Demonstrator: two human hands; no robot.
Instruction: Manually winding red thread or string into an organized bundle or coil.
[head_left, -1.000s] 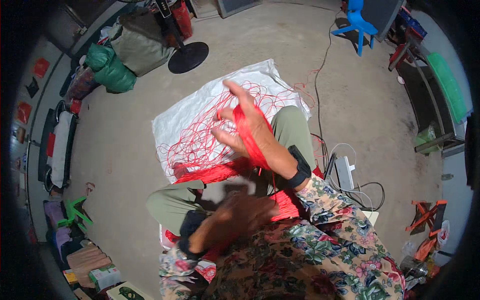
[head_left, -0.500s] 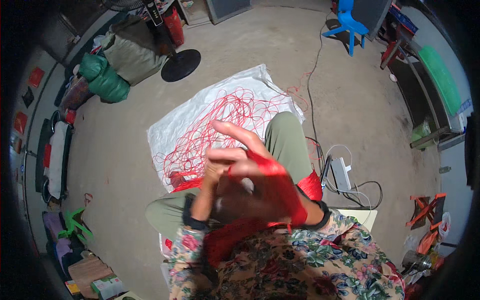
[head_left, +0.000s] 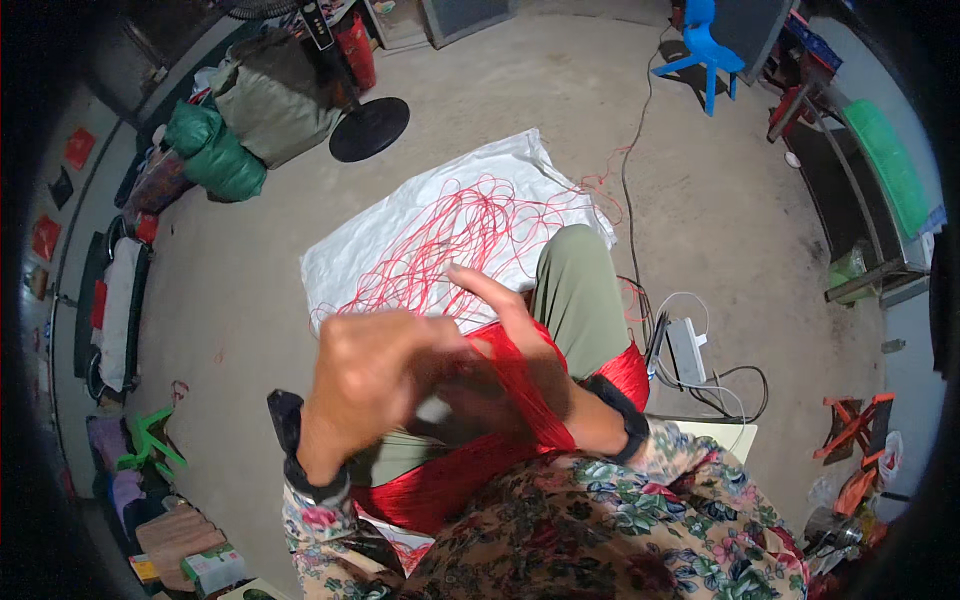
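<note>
A thick band of red cord [head_left: 525, 385] loops around my right hand [head_left: 545, 365], passing over the palm and thumb side. One finger of that hand stretches forward; the others are curled and partly hidden. Close against it, my left hand [head_left: 365, 365] is closed, its fingertips blurred by motion where they meet the red strands. More red cord [head_left: 430, 490] lies massed across my lap below the hands. In front of my knees, loose loops of cord [head_left: 465, 225] spread over a white woven sheet [head_left: 340, 260] on the floor.
Black cables and a white power strip [head_left: 685, 348] lie beside my right knee. Ahead stand a fan base [head_left: 370, 130], a green bag [head_left: 215, 150] and a blue chair [head_left: 710, 50]. A green folding stool [head_left: 152, 440] is at left, an orange one [head_left: 855, 430] at right.
My left hand has moved left and up, away from underneath the right hand. The red band on the right hand now shows stretched down toward my lap. The view has shifted slightly.
</note>
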